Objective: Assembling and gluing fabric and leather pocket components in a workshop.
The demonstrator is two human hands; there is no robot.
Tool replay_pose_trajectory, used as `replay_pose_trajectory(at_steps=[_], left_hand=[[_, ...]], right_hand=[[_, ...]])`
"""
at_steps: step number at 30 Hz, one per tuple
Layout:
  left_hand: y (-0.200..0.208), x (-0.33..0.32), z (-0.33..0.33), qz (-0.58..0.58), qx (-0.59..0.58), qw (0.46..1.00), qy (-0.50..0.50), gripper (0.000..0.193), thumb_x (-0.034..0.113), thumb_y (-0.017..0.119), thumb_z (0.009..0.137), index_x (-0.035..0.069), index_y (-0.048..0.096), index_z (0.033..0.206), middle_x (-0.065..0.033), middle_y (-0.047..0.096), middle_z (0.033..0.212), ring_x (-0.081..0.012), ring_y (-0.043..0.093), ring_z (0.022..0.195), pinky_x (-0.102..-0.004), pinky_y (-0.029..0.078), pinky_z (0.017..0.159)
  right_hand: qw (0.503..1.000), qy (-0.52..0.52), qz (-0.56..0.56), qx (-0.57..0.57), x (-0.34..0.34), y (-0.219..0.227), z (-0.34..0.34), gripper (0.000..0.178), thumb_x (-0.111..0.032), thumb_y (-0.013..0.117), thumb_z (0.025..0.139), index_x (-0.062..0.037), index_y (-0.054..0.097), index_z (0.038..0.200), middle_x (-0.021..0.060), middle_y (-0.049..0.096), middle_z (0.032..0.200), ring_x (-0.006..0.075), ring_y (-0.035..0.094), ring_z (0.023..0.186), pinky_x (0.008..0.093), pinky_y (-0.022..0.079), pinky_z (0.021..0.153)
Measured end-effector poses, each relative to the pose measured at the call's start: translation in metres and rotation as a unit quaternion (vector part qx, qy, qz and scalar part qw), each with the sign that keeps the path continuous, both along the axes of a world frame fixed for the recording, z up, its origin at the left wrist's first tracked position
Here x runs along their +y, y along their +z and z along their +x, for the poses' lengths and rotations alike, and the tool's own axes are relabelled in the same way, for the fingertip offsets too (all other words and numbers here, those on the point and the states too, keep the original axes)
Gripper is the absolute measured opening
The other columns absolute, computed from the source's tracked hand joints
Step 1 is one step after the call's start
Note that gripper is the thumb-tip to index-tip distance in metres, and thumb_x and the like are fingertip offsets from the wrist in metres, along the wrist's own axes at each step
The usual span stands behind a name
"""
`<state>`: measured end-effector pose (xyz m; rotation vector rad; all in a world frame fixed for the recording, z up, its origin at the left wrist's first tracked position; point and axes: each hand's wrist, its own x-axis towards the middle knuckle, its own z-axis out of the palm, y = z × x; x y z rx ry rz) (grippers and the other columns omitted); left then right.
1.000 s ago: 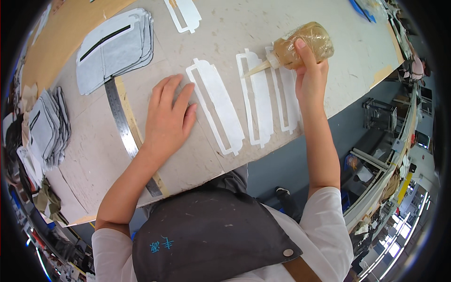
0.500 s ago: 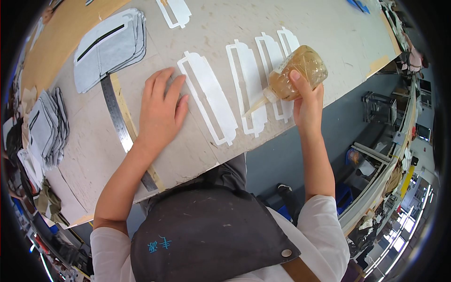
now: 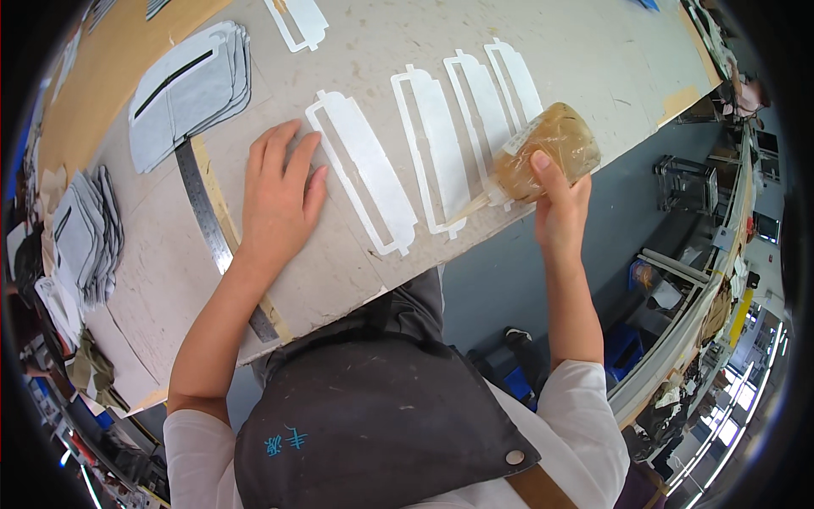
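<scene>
My right hand is wrapped round a squeeze bottle of amber glue, tilted so its pale nozzle points down to the left. The nozzle tip is at the near end of a white slotted panel, on its narrow frame. To the right lie two more such panels, a middle one and a far-right one, the bottle hiding part of the near ends. My left hand lies on the table with fingers loosely spread, holding nothing, beside the leftmost white panel.
A metal ruler lies left of my left hand along a yellowish strip. Beyond it are a stack of grey panels with a black slot and another grey stack. One more white panel lies at the far side. The table's near edge runs diagonally.
My right hand has moved the bottle slightly nearer and to the right, its nozzle travelling down to the panel's near end. The table items sit slightly further left in view.
</scene>
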<state>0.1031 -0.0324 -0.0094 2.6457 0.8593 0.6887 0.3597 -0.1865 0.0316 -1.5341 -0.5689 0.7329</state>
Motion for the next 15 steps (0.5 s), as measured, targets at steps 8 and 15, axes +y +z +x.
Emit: replay_pose_trajectory(at_steps=[8, 15], left_hand=[[0.004, -0.002, -0.001, -0.015, 0.017, 1.000, 0.010, 0.034, 0.007, 0.065, 0.080, -0.001, 0.059, 0.113, -0.0190, 0.051, 0.125, -0.0373, 0.048, 0.114, -0.0431, 0.042, 0.096], [0.004, -0.004, -0.001, -0.021, 0.022, 0.999, 0.012, 0.035, 0.007, 0.065, 0.080, 0.000, 0.059, 0.114, -0.0185, 0.050, 0.126, -0.0370, 0.047, 0.115, -0.0427, 0.042, 0.096]], right_hand=[[0.987, -0.024, 0.128, 0.093, 0.039, -0.004, 0.020, 0.042, -0.021, 0.065, 0.088, 0.0000, 0.050, 0.121, 0.0070, 0.058, 0.110, 0.0165, 0.057, 0.103, 0.0327, 0.045, 0.093], [0.983, -0.050, 0.178, 0.022, 0.094, -0.006, 0.048, 0.036, -0.021, 0.070, 0.084, -0.0005, 0.055, 0.110, 0.0056, 0.059, 0.100, 0.0128, 0.057, 0.093, 0.0292, 0.048, 0.081]])
